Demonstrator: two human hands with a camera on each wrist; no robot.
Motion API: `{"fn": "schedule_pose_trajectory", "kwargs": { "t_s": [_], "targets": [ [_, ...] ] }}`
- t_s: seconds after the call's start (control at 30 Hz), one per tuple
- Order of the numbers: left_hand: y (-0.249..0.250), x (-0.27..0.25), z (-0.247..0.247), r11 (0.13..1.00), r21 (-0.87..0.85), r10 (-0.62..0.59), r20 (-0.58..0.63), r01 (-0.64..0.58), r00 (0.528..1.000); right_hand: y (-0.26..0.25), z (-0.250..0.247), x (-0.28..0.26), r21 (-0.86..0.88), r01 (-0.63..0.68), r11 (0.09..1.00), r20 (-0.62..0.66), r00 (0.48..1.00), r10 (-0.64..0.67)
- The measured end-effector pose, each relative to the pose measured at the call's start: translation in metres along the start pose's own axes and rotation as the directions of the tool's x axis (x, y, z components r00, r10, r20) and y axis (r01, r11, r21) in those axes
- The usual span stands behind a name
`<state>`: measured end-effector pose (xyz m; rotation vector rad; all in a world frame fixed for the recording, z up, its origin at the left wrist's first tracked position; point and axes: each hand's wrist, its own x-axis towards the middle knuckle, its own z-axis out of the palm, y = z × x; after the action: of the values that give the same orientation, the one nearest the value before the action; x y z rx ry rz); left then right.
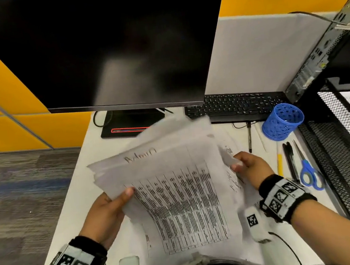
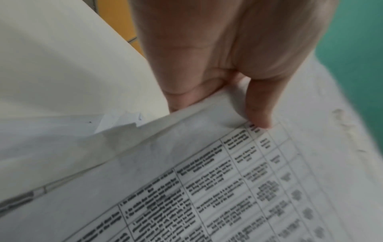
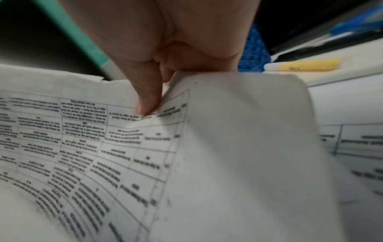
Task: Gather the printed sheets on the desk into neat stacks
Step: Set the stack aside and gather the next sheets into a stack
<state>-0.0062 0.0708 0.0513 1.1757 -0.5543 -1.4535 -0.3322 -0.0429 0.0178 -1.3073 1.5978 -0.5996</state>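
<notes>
A loose bundle of printed sheets (image 1: 175, 182) with a dense table on top is held above the white desk (image 1: 73, 209), fanned and uneven at its far edge. My left hand (image 1: 112, 207) pinches the bundle's left edge, thumb on top; the left wrist view shows the thumb (image 2: 257, 111) pressing the printed sheets (image 2: 228, 180). My right hand (image 1: 247, 163) pinches the right edge, and in the right wrist view its thumb (image 3: 145, 101) lies on the top sheet (image 3: 93, 147) beside a curled blank sheet (image 3: 248, 147). More printed sheets (image 1: 234, 182) lie on the desk underneath.
A dark monitor (image 1: 106, 53) stands behind the sheets, with a keyboard (image 1: 234, 106) to its right. A blue mesh pen cup (image 1: 282, 121), pens (image 1: 289, 160), a yellow marker (image 1: 279, 161) and blue scissors (image 1: 309, 173) lie at the right, beside a black mesh tray (image 1: 347, 156) and a computer case (image 1: 324, 50).
</notes>
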Motion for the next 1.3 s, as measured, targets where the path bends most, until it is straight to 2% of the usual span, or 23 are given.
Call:
{"fn": "schedule_pose_trajectory", "kwargs": {
  "t_s": [0.07,0.17,0.3,0.37,0.43,0.53,0.6,0.67,0.73,0.77,0.83,0.9,0.93,0.97,1.07,1.13,1.2,1.3],
  "targets": [
    [0.005,0.007,0.007,0.999,-0.022,0.023,-0.056,-0.024,0.998,-0.008,-0.006,-0.006,0.126,0.006,0.992,0.009,1.000,-0.007],
    [0.011,0.017,0.021,0.996,-0.051,0.071,-0.065,-0.074,0.995,-0.017,-0.004,-0.017,0.280,0.002,0.960,0.074,0.997,-0.024],
    [0.016,0.032,0.040,0.987,-0.054,0.140,-0.190,-0.153,0.972,-0.012,0.008,-0.024,0.217,0.017,0.976,0.169,0.984,-0.055],
    [0.021,0.038,0.048,0.982,0.008,0.182,-0.258,-0.186,0.949,-0.011,0.010,-0.025,0.213,-0.002,0.977,0.199,0.979,-0.041],
    [0.027,0.042,0.055,0.976,0.090,0.215,-0.310,-0.197,0.926,-0.014,0.009,-0.028,0.208,-0.018,0.978,0.176,0.984,-0.019],
    [0.039,0.044,0.069,0.970,0.100,0.241,-0.337,-0.220,0.910,-0.031,0.001,-0.035,0.337,-0.030,0.941,0.118,0.993,-0.011],
    [0.049,0.043,0.083,0.966,0.109,0.258,-0.300,-0.236,0.918,-0.049,-0.003,-0.039,0.320,0.069,0.945,0.087,0.991,-0.102],
    [0.060,0.040,0.099,0.950,0.166,0.297,-0.238,-0.263,0.925,-0.067,-0.004,-0.042,0.191,0.190,0.963,0.072,0.976,-0.206],
    [0.070,0.037,0.113,0.910,0.272,0.366,-0.174,-0.312,0.914,-0.082,-0.005,-0.045,0.098,0.291,0.952,-0.009,0.957,-0.291],
    [0.076,0.034,0.121,0.876,0.321,0.421,-0.147,-0.359,0.895,-0.089,-0.006,-0.048,0.103,0.342,0.934,-0.066,0.939,-0.337],
    [0.085,0.025,0.132,0.785,0.374,0.558,-0.078,-0.494,0.826,-0.100,-0.007,-0.054,0.148,0.439,0.886,-0.172,0.894,-0.414],
    [0.087,0.015,0.140,0.689,0.380,0.662,0.015,-0.617,0.749,-0.103,-0.008,-0.060,0.165,0.517,0.840,-0.225,0.849,-0.479],
    [0.084,0.011,0.141,0.664,0.379,0.682,0.045,-0.644,0.730,-0.101,-0.006,-0.062,0.174,0.534,0.828,-0.230,0.839,-0.493],
    [0.078,0.010,0.141,0.668,0.378,0.675,0.054,-0.641,0.736,-0.097,-0.003,-0.063,0.180,0.529,0.829,-0.227,0.842,-0.489],
    [0.052,0.015,0.134,0.772,0.381,0.546,0.012,-0.509,0.838,-0.078,0.009,-0.059,0.155,0.415,0.896,-0.176,0.904,-0.389],
    [0.039,0.020,0.130,0.824,0.391,0.464,-0.050,-0.410,0.885,-0.068,0.016,-0.054,0.114,0.311,0.943,-0.115,0.947,-0.299],
    [0.035,0.022,0.130,0.846,0.385,0.431,-0.084,-0.369,0.899,-0.067,0.018,-0.050,0.064,0.259,0.964,-0.094,0.963,-0.253],
    [0.039,0.021,0.130,0.833,0.377,0.468,-0.089,-0.405,0.879,-0.072,0.014,-0.049,0.106,0.269,0.957,-0.133,0.958,-0.255]
  ]
}}
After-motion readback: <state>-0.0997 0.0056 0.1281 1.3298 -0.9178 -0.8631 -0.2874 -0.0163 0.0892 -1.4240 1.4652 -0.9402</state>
